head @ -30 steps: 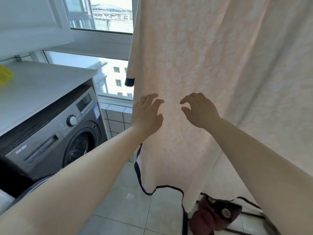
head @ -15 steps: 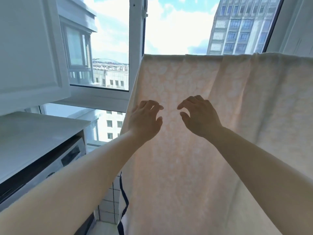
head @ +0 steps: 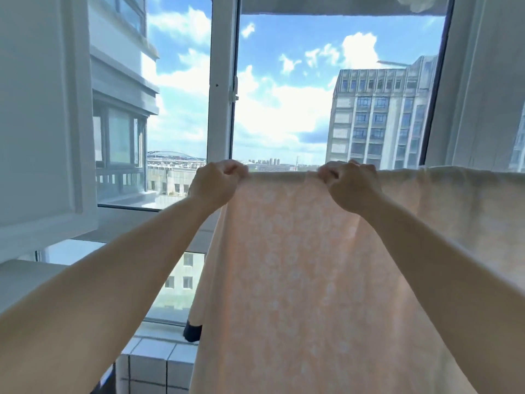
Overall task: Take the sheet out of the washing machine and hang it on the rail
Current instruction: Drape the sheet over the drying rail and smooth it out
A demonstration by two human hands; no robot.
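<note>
A pale peach sheet (head: 298, 265) with a faint white pattern hangs in front of the window, draped over a rail that its top fold hides. My left hand (head: 214, 183) grips the sheet's top edge near its left end. My right hand (head: 350, 183) grips the same edge a little further right. Both arms reach up and forward. A dark trimmed corner (head: 193, 332) of the sheet hangs low at the left. The washing machine is out of view.
A white cabinet door (head: 42, 109) stands at the left, above a white countertop (head: 22, 280). Behind the sheet are the window frame (head: 220, 81) and a tiled sill (head: 153, 356). High buildings show outside.
Both hands rose from in front of the sheet's face to its top edge and closed on it. The view tilted upward, so the washing machine left the frame.
</note>
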